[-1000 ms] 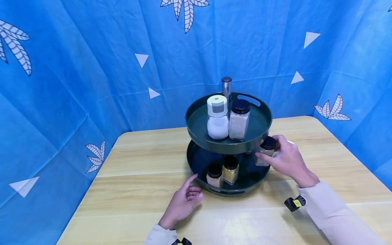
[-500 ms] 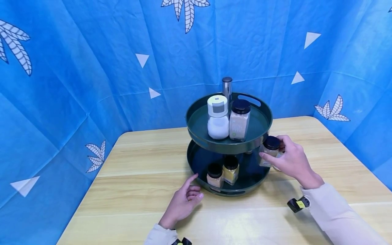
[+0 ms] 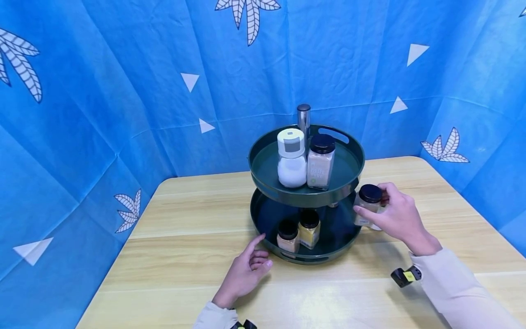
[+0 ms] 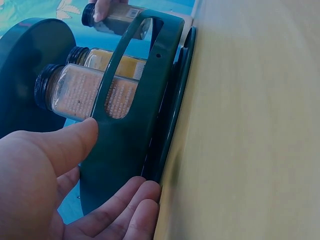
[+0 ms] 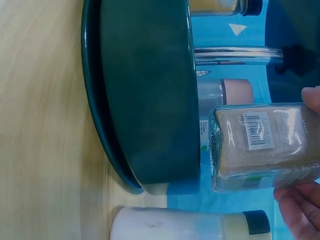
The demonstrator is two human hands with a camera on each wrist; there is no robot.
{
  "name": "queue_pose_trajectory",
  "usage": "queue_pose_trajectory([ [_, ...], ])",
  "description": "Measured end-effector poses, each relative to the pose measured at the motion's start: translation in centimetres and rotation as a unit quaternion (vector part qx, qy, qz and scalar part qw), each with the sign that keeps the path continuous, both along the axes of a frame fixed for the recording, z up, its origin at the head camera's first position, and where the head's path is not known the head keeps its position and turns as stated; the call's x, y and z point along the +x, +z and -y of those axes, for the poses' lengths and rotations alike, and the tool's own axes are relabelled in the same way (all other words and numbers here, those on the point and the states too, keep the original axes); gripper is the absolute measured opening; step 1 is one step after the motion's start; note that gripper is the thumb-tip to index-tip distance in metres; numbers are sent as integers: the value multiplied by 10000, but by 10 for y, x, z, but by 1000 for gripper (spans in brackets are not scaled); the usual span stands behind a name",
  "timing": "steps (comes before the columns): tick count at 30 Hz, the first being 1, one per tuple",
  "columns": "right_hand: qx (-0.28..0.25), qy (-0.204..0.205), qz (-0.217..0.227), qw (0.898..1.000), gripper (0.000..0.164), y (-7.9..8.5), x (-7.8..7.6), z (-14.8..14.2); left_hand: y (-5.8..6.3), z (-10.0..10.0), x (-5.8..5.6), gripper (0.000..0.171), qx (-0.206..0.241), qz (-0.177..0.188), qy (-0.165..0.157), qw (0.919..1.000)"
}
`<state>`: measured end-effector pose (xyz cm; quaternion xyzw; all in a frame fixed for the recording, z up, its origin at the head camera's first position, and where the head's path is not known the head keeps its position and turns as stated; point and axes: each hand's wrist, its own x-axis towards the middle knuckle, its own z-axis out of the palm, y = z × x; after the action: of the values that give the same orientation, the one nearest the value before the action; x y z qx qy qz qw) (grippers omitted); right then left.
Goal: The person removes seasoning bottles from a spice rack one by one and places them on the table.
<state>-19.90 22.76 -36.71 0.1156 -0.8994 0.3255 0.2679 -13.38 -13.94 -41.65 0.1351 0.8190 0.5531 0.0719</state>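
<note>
My right hand (image 3: 398, 214) pinches a black-lidded spice jar (image 3: 367, 205) between thumb and fingers, at the right edge of the two-tier turntable (image 3: 306, 199). The right wrist view shows a barcode on this jar (image 5: 260, 145) of light brown powder, beyond the lower tray's wall. My left hand (image 3: 245, 273) is at the front left of the lower tray, index finger extended to its rim. In the left wrist view its thumb and fingertips lie right at the dark green wall (image 4: 120, 150). A pinkish jar (image 3: 288, 237) and a yellow jar (image 3: 309, 228) stand in the lower tray.
On the upper tier stand a white-capped shaker (image 3: 292, 160) and a tall black-lidded jar (image 3: 321, 162). A bottle with a pinkish cap (image 5: 235, 92) is farther back in the lower tray. Another white shaker (image 5: 175, 225) stands outside the turntable, mostly hidden by my right hand in the head view.
My right hand has moved right with the spice jar, away from the middle of the lower tray and out to its right edge. The left hand and the turntable have stayed put.
</note>
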Motion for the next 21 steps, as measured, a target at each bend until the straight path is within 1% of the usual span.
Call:
queue_pose_trajectory([
  [5,-29,-72,-105,9999,58,-3,1,-3,-21,5,-7,64,17,3,29,10000],
  [6,-44,-80,-98,9999,58,-3,1,-3,-23,5,-8,64,3,20,44,10000],
  [7,-54,-89,-78,9999,59,-3,2,-3,-20,4,-7,64,-9,15,50,10000],
  [9,-83,-114,-39,9999,59,-4,3,-4,-11,3,-3,64,-28,4,56,10000],
  [12,-114,-141,35,9998,59,-4,5,-5,-10,3,-2,65,-84,-23,67,9999],
  [13,-118,-160,23,9998,59,-4,5,-6,-11,3,-3,65,-103,-44,64,9999],
  [16,-109,-225,-17,9997,60,-6,5,-7,-26,6,-9,66,-150,-165,36,9997],
  [18,-81,-262,-77,9996,60,-7,4,-8,-26,6,-9,66,-229,-298,0,9993],
  [21,-60,-266,-76,9996,60,-8,5,-10,-25,6,-8,65,-400,-620,-121,9972],
])
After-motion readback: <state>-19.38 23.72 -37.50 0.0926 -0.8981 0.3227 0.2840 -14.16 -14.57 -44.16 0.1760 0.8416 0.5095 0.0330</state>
